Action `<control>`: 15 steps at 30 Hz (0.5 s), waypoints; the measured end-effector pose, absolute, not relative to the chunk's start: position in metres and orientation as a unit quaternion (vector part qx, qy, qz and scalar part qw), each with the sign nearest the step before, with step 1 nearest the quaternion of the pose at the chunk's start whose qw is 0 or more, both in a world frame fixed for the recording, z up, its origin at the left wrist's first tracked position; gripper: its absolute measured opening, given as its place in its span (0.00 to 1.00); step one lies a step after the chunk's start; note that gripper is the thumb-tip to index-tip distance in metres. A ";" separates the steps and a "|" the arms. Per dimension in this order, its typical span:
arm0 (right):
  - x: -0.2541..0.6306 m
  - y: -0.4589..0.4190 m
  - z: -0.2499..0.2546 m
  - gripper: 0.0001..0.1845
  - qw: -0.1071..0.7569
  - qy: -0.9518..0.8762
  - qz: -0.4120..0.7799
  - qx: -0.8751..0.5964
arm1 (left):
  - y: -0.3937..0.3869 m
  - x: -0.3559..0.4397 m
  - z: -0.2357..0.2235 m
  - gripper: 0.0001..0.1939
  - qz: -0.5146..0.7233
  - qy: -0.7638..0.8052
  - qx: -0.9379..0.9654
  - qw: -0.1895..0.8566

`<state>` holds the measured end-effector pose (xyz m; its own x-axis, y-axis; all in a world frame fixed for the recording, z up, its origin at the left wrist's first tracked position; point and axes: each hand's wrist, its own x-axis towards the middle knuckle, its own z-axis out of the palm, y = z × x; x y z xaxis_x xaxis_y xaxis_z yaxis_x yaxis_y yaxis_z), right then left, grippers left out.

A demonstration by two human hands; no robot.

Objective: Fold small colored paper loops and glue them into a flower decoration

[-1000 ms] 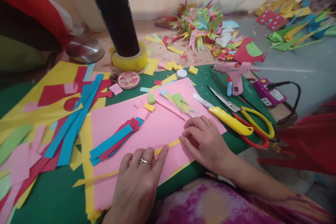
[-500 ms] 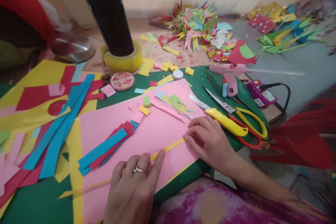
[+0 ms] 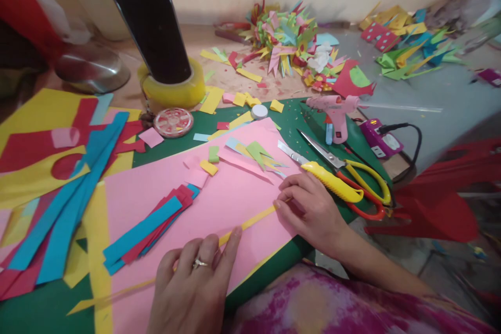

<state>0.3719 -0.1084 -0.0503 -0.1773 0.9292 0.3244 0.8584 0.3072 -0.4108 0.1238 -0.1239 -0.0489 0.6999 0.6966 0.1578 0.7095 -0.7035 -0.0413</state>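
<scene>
A thin yellow paper strip (image 3: 258, 216) runs slantwise across a pink paper sheet (image 3: 219, 209). My right hand (image 3: 309, 209) pinches the strip's upper end between thumb and fingertips, close to the sheet's right edge. Lower down, my left hand (image 3: 195, 276), with a ring on one finger, presses its curled fingers on the strip's middle. The strip's tail comes out left of that hand and reaches past the sheet. Beside it on the sheet lies a stack of blue and red paper strips (image 3: 152, 229). Green, blue and pink paper scraps (image 3: 256, 154) lie above my hands.
Right of the sheet are a yellow cutter (image 3: 332, 181), scissors (image 3: 334, 159) and a pink glue gun (image 3: 334, 115). A phone (image 3: 152, 21) stands in a yellow tape roll (image 3: 172, 88). Long blue strips (image 3: 78, 198) cover the left side; a paper-flower heap (image 3: 287, 36) sits behind.
The whole view has shifted slightly, so most things appear farther left. A little more of the yellow strip shows between my hands; both still hold it.
</scene>
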 end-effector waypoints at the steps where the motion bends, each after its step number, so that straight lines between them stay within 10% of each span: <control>1: 0.372 -0.108 -0.050 0.06 0.265 -0.762 0.070 -0.586 | -0.124 0.124 -0.049 0.28 -0.067 -0.382 -0.920 0.047; 15: 0.379 -0.109 -0.050 0.05 0.289 -0.741 0.086 -0.600 | -0.128 0.124 -0.051 0.29 -0.056 -0.421 -0.905 0.011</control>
